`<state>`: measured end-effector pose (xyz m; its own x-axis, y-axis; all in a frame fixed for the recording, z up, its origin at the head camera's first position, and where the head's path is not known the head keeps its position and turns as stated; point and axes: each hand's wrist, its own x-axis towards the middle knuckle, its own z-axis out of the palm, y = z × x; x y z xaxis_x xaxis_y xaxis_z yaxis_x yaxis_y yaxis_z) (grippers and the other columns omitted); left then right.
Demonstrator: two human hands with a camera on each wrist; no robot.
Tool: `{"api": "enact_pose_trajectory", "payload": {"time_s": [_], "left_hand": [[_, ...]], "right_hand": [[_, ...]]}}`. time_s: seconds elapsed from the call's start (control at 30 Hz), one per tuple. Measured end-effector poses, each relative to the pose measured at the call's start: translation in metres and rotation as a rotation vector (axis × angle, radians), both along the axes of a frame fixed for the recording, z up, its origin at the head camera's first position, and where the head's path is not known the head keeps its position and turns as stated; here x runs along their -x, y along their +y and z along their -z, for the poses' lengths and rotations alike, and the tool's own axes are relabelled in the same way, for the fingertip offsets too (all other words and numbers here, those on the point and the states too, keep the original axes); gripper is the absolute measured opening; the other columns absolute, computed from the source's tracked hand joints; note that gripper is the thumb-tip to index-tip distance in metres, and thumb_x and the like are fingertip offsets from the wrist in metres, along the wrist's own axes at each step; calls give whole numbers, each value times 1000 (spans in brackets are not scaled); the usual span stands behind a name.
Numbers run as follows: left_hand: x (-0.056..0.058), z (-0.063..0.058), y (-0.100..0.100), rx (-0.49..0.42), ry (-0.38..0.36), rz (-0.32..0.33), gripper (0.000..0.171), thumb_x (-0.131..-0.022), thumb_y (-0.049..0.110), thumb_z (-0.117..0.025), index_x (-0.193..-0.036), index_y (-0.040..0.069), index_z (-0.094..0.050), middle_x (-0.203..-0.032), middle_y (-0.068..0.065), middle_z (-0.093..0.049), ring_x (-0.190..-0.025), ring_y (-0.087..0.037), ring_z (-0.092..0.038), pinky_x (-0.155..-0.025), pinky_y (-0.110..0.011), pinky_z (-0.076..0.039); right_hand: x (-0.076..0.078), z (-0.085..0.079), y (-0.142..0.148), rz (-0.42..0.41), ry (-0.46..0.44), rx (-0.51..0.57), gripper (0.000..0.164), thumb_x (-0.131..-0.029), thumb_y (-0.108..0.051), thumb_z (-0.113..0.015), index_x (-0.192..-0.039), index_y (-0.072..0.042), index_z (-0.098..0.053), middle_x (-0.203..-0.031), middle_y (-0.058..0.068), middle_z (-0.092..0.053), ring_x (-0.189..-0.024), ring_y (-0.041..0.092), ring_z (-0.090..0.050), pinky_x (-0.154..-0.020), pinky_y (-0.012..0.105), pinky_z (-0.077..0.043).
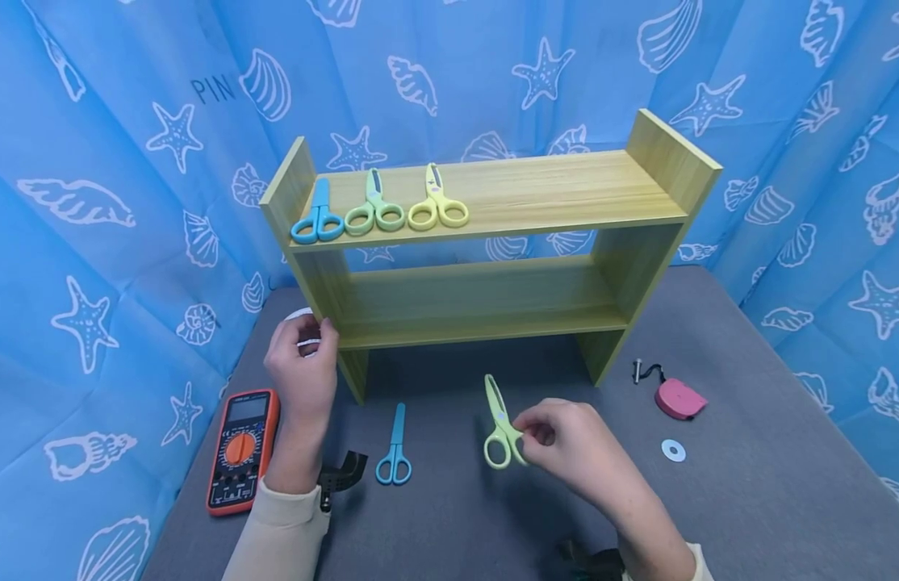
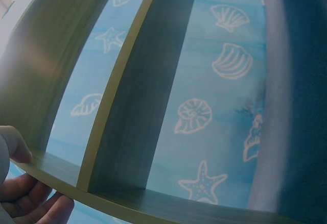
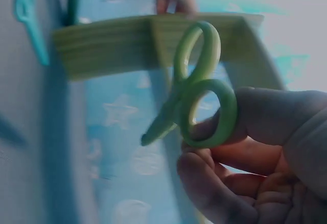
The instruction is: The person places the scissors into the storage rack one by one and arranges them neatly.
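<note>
My left hand (image 1: pixel 302 371) holds the left side panel of a two-tier wooden shelf (image 1: pixel 486 303). In the left wrist view its thumb (image 2: pixel 18 145) lies on the panel's inner side, the other fingers outside. Above the grey table, in front of the shelf, my right hand (image 1: pixel 576 444) pinches light green scissors (image 1: pixel 499 413) by one handle ring, blades pointing up and away. Blue scissors (image 1: pixel 319 216), green scissors (image 1: pixel 374 206) and yellow scissors (image 1: pixel 436 202) lie side by side on the top tier, at its left. Another pair of blue scissors (image 1: pixel 396 448) lies on the table between my hands.
An orange multimeter (image 1: pixel 242 452) lies left of my left forearm. Partly hidden behind that hand is a white rounded object (image 1: pixel 299 315). To the right are a pink tape measure (image 1: pixel 679 399) with a black strap and a metal washer (image 1: pixel 673 450). Blue curtains (image 1: pixel 478 73) surround the table.
</note>
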<state>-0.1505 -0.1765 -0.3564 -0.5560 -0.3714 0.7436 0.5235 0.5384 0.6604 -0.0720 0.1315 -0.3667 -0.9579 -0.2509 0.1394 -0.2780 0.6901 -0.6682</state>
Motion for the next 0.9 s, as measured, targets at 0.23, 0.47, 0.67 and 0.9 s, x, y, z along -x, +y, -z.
{"api": "enact_pose_trajectory", "payload": {"time_s": [0.23, 0.47, 0.67, 0.9], "left_hand": [[0, -2, 0, 1, 7, 3, 7, -90, -11, -66, -96, -14, -68, -92, -25, -66, -82, -20, -63, -71, -12, -50], [0, -1, 0, -9, -5, -5, 7, -90, -10, -66, -95, -14, -68, -92, -24, -66, -81, -24, -64, -71, -12, -50], [6, 8, -4, -6, -30, 8, 8, -91, -9, -68, -98, -14, -69, -95, -27, -65, -83, -25, -63, -71, -15, -51], [17, 27, -17, -10, -56, 16, 10, -95, 2, -69, -101, -6, -72, -97, -16, -68, -86, -16, -64, -72, -15, -53]], "right_hand": [[-13, -33, 23, -11, 37, -7, 21, -81, 2, -76, -92, -16, -78, -83, -11, -66, -68, 4, -57, -61, 24, -53], [-17, -57, 45, -47, 226, 44, 28, -79, 9, -77, -94, -16, -77, -88, -11, -68, -69, 3, -60, -62, 22, -55], [-22, -85, 58, 1, 290, 90, 26, -82, 6, -79, -97, -15, -78, -93, -5, -70, -71, 7, -64, -63, 17, -54], [-8, -129, 60, 96, 273, 148, 20, -87, 0, -78, -105, -9, -79, -91, 2, -73, -65, 9, -65, -58, 16, -52]]}}
